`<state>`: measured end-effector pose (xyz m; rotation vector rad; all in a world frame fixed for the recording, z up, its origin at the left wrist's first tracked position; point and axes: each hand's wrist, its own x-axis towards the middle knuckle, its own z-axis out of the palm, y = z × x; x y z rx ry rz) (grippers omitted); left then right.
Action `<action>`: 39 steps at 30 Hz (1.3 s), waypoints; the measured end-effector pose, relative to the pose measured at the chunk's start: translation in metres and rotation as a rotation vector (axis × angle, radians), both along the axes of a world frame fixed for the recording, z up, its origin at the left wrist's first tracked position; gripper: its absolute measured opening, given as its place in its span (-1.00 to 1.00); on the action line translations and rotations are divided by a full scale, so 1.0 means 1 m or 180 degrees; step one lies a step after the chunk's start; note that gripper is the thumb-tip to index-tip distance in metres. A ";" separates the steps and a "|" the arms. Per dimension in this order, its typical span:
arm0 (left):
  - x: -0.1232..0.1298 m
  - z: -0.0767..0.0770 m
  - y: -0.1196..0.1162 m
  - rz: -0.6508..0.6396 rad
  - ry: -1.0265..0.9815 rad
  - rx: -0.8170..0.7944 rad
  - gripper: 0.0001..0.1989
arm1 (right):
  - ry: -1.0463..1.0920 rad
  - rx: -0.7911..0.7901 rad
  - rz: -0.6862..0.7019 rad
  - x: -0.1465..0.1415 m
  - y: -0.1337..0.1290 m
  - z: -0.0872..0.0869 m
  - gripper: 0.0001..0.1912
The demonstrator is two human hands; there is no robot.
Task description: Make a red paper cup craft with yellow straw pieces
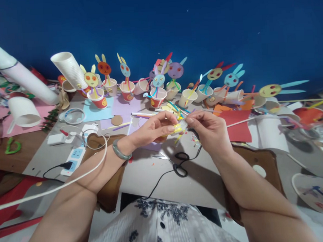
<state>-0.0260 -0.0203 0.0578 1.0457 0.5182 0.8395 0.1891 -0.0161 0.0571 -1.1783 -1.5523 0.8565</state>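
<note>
Both hands meet above the middle of the table, their fingers closed around a small yellow and whitish, partly see-through thing (180, 127) whose kind I cannot make out. My left hand (159, 127), a bangle on its wrist, grips it between thumb and fingers from the left. From the right, my right hand (209, 127) pinches its clear end. Black-handled scissors (180, 165) lie on the table below, blades pointing left. A black cord (164, 174) runs past them up toward my right hand.
Paper cups with paper rabbit figures (157, 92) stand along the blue wall. At left are a power strip (73, 161), a white cable (80, 175) across my left forearm, and a tape roll (74, 116). Red paper (236, 126) lies right, near paper cups (273, 133).
</note>
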 end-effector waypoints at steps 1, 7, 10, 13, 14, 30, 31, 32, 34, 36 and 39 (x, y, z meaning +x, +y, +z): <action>0.000 -0.001 0.000 -0.0011 -0.0019 -0.0009 -0.58 | 0.0030 -0.0042 -0.0035 -0.001 -0.001 -0.002 -0.65; 0.002 -0.009 0.004 -0.0050 -0.0504 -0.0319 -0.55 | -0.0042 0.0496 -0.0240 -0.010 -0.009 -0.014 -0.71; 0.002 -0.010 0.005 -0.0059 -0.0697 -0.0539 -0.56 | -0.0583 0.1541 -0.0356 -0.005 -0.011 -0.021 -0.82; 0.002 -0.008 0.004 -0.0114 -0.0736 -0.0675 -0.60 | -0.1064 0.2121 -0.0265 0.007 -0.007 -0.030 -0.88; 0.002 -0.008 0.004 -0.0122 -0.0740 -0.0701 -0.60 | -0.1177 0.2167 -0.0235 0.012 -0.005 -0.032 -0.85; 0.004 -0.007 0.005 0.0054 -0.0749 -0.0728 -0.64 | 0.0494 0.0196 -0.0116 -0.022 -0.008 -0.025 -0.63; 0.004 -0.008 0.006 0.0154 -0.0727 -0.0714 -0.67 | 0.0530 0.0133 -0.0158 -0.019 -0.004 -0.023 -0.62; 0.005 -0.008 0.008 0.0282 -0.0692 -0.0700 -0.70 | 0.0533 0.0119 -0.0245 -0.015 0.000 -0.021 -0.61; 0.006 -0.009 0.011 0.0569 -0.0579 -0.0665 -0.75 | 0.0386 0.0141 -0.0468 -0.004 0.012 -0.021 -0.62; 0.008 -0.010 0.013 0.0804 -0.0453 -0.0619 -0.77 | -0.0016 -0.0101 -0.0395 0.009 0.023 -0.025 -0.60; 0.010 -0.011 0.011 0.0947 -0.0363 -0.0448 -0.75 | -0.0887 -0.0698 0.0370 0.021 0.035 -0.032 -0.59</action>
